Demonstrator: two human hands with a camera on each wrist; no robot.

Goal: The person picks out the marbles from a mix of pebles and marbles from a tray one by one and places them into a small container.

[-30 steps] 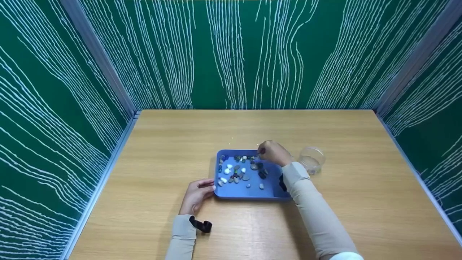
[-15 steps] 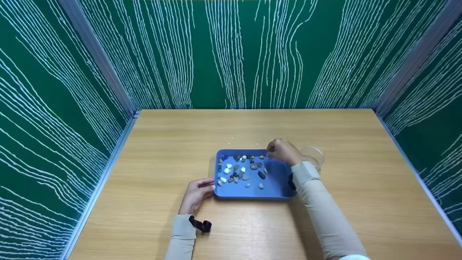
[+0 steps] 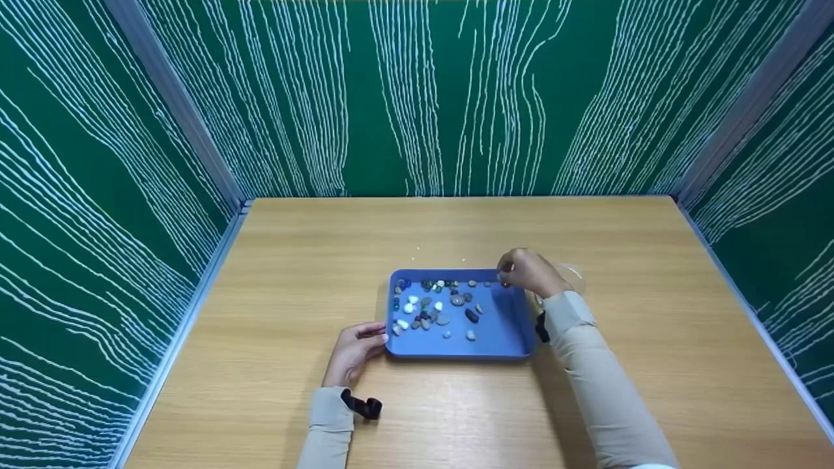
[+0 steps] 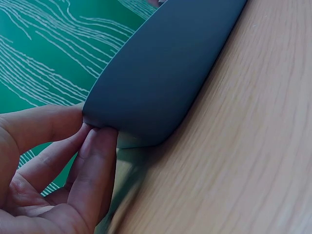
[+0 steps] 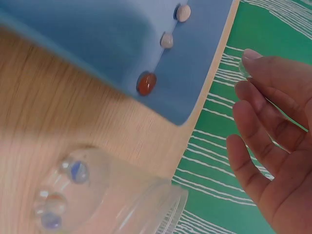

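Observation:
My left hand (image 3: 355, 352) holds the near left corner of a blue tray (image 3: 459, 356); in the left wrist view its fingers press close against the tray's outer wall (image 4: 151, 73). Over the tray's far right corner, my right hand (image 3: 531, 272) pinches a small clear, greenish glass bead (image 5: 243, 69) between thumb and forefinger. Below it, along the tray's wall, lie a red-brown stone (image 5: 146, 83), a whitish stone (image 5: 166, 40) and a pale pebble (image 5: 183, 13). More pebbles, white stones (image 3: 408, 308) and a dark stone (image 3: 472, 315) are spread over the tray's left and middle.
A clear plastic tub (image 5: 131, 195) stands right of the tray, partly behind my right hand in the head view. Blue and clear glass marbles (image 5: 79, 171) show in it. Tiny pale specks lie on the wooden table (image 3: 293, 280) behind the tray. Green patterned panels surround it.
My right hand has moved right along the tray's far edge to its corner, uncovering small stones lined up against the far wall. The left hand has stayed in place.

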